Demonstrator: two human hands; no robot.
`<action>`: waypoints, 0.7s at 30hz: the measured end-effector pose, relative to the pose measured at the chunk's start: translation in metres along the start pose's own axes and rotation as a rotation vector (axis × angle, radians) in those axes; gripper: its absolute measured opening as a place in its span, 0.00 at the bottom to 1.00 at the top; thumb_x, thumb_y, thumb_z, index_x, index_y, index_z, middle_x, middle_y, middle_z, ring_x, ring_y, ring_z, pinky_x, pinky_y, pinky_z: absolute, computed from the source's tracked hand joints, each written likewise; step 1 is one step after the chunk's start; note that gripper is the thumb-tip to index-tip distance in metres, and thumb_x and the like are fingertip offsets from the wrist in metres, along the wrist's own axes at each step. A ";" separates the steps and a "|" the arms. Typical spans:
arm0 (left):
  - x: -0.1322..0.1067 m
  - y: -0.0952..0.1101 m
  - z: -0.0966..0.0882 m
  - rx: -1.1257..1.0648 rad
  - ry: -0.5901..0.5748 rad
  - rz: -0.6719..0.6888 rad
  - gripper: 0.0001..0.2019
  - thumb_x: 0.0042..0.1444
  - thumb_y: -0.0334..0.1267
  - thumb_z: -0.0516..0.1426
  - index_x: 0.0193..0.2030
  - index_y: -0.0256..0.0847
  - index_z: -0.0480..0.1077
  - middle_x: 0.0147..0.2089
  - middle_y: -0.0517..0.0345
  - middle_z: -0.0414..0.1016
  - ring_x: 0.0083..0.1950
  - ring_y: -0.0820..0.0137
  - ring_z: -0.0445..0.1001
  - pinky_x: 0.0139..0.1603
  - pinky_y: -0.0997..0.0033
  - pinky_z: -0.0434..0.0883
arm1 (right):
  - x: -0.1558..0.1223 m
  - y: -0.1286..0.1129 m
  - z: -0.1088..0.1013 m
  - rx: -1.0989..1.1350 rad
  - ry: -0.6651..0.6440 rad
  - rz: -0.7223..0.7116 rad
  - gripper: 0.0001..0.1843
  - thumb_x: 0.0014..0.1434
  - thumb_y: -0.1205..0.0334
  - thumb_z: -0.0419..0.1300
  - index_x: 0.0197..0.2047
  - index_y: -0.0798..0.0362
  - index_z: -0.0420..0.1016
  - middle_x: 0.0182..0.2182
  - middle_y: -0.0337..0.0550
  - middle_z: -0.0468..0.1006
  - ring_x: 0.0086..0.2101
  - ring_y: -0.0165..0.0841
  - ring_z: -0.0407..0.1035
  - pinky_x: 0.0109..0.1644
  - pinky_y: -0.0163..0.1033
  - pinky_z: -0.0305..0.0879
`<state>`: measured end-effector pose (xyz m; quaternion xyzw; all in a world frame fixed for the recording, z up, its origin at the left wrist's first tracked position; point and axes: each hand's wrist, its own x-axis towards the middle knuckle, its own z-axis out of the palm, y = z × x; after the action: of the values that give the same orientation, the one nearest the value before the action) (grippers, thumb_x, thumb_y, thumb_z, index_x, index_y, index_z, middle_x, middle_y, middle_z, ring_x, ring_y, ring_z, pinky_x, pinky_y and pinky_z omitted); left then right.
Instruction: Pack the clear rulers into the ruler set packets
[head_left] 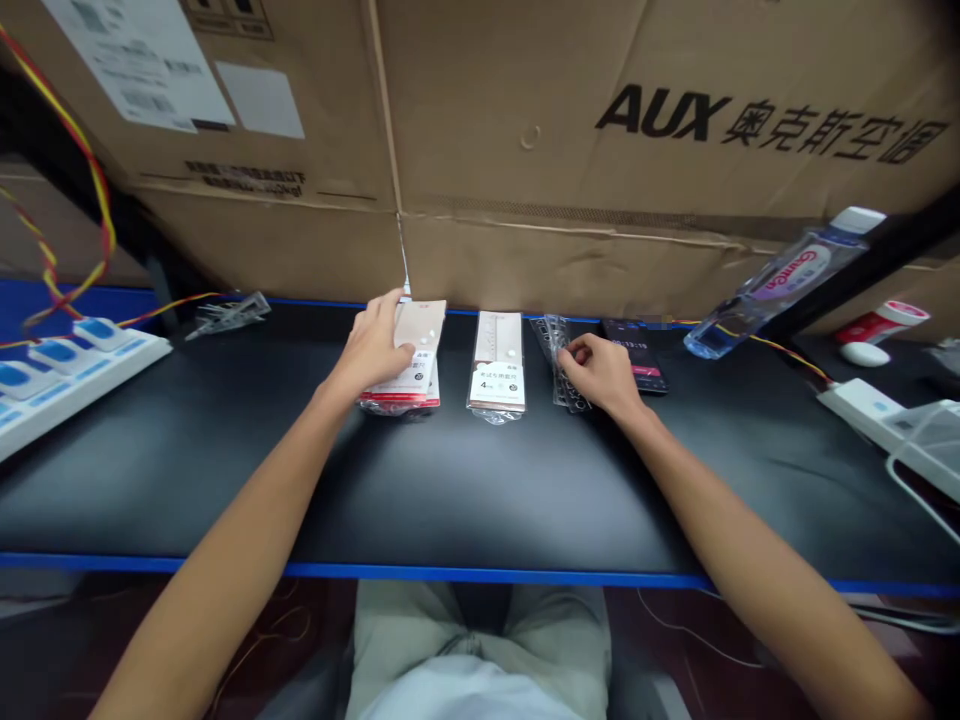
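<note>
The cardboard box (495,120) stands behind the black worktop (480,490). On the worktop, the bottle (780,280) leans at the right. The left hand (379,345) lies over the left packets (421,325), thumb spread across them (whether it grips them cannot be told). The right hand (602,370) is narrow, fingertips pinching the clear rulers (556,345), just beside the phone (646,372). The middle packet (497,350) lies between the hands, touching neither.
</note>
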<state>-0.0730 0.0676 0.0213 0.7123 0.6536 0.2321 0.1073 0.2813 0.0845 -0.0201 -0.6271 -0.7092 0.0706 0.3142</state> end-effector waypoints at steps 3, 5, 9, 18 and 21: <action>0.000 -0.002 0.005 0.038 -0.099 0.013 0.31 0.52 0.38 0.56 0.65 0.40 0.68 0.68 0.43 0.67 0.68 0.43 0.64 0.68 0.46 0.63 | -0.001 -0.002 0.000 -0.039 -0.014 -0.030 0.12 0.53 0.53 0.64 0.36 0.52 0.76 0.32 0.46 0.79 0.33 0.41 0.72 0.39 0.44 0.64; 0.000 -0.002 0.008 0.047 -0.079 0.004 0.26 0.53 0.38 0.56 0.60 0.38 0.72 0.66 0.41 0.70 0.66 0.43 0.65 0.67 0.46 0.63 | -0.001 -0.002 0.000 -0.063 -0.016 -0.042 0.11 0.53 0.55 0.64 0.38 0.52 0.77 0.35 0.47 0.80 0.35 0.42 0.73 0.40 0.44 0.65; -0.005 0.010 0.017 0.050 0.040 0.069 0.21 0.56 0.36 0.54 0.56 0.39 0.73 0.62 0.43 0.72 0.65 0.45 0.65 0.66 0.46 0.63 | -0.002 -0.002 0.000 -0.103 -0.016 -0.051 0.10 0.56 0.58 0.61 0.39 0.53 0.78 0.37 0.49 0.80 0.36 0.42 0.73 0.42 0.44 0.65; -0.040 0.069 0.040 0.137 0.082 0.585 0.16 0.67 0.37 0.51 0.56 0.36 0.72 0.59 0.42 0.75 0.61 0.53 0.70 0.61 0.52 0.66 | -0.004 -0.007 -0.005 -0.176 -0.030 -0.029 0.15 0.55 0.50 0.64 0.37 0.53 0.78 0.37 0.50 0.80 0.36 0.43 0.73 0.41 0.44 0.64; -0.049 0.073 0.045 0.219 -0.114 0.624 0.19 0.70 0.45 0.50 0.60 0.37 0.70 0.62 0.40 0.73 0.62 0.50 0.71 0.58 0.50 0.68 | -0.003 -0.005 -0.004 -0.181 -0.019 -0.022 0.13 0.56 0.52 0.63 0.37 0.53 0.78 0.37 0.51 0.80 0.37 0.44 0.73 0.42 0.44 0.64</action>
<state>0.0111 0.0174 0.0059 0.8972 0.4180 0.1420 -0.0098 0.2791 0.0792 -0.0150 -0.6444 -0.7226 0.0087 0.2500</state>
